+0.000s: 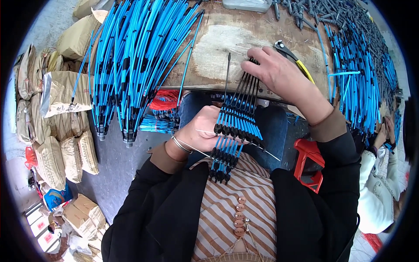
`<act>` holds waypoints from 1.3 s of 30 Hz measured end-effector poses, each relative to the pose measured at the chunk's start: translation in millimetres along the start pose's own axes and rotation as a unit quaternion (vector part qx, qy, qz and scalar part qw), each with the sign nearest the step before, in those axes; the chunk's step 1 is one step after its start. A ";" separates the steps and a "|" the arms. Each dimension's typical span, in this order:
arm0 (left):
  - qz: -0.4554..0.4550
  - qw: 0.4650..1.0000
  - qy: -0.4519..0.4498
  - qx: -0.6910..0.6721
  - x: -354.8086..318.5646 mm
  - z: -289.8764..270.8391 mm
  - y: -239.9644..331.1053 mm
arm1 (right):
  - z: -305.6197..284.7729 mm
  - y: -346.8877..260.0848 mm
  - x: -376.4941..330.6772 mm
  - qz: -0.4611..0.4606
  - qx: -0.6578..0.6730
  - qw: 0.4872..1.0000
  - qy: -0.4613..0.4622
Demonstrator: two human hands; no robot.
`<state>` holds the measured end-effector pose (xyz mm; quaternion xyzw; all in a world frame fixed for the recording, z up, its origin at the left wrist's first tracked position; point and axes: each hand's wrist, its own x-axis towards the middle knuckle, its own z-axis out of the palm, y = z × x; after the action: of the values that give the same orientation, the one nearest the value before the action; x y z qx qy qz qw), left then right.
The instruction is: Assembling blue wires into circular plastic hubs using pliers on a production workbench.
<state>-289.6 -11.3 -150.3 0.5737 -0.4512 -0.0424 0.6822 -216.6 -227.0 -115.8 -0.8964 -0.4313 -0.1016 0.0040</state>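
In front of my lap, my left hand (202,131) is closed around a row of thin blue rods with black joints (239,118). A thin pale wire (273,154) crosses the row at its black end pieces and sticks out on both sides. Farther up, my right hand (277,72) pinches the thin black tips of the same rods over the table's edge. One black tip stands apart, left of the others. Beside my right hand lie cutting pliers (297,61) with yellow handles, partly hidden by that hand.
Large bundles of blue rods (131,65) hang over the table's left edge, and more rods (355,87) lie at the right. Dark grey parts (305,13) are heaped behind. A red tool-shaped object (307,163) is right of my lap. Sacks (65,157) stand left; a co-worker's sleeve (377,196) shows at right.
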 end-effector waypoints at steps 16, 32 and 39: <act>-0.070 0.998 -0.002 0.001 -11.5 1.5 -12.4 | -2.2 6.2 2.4 -0.012 -0.001 1.000 -0.016; -0.059 0.998 -0.011 -0.009 -2.0 -3.3 -9.8 | 5.3 13.3 7.1 -0.034 -0.015 0.999 -0.004; -0.073 0.997 0.012 -0.016 -8.3 -0.6 -8.8 | -0.8 -5.8 15.5 -0.023 -0.059 0.998 -0.018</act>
<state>-290.0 -9.0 -162.2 0.5946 -0.3987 -0.0927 0.6920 -211.7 -211.4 -112.6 -0.8866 -0.4451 -0.1113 -0.0592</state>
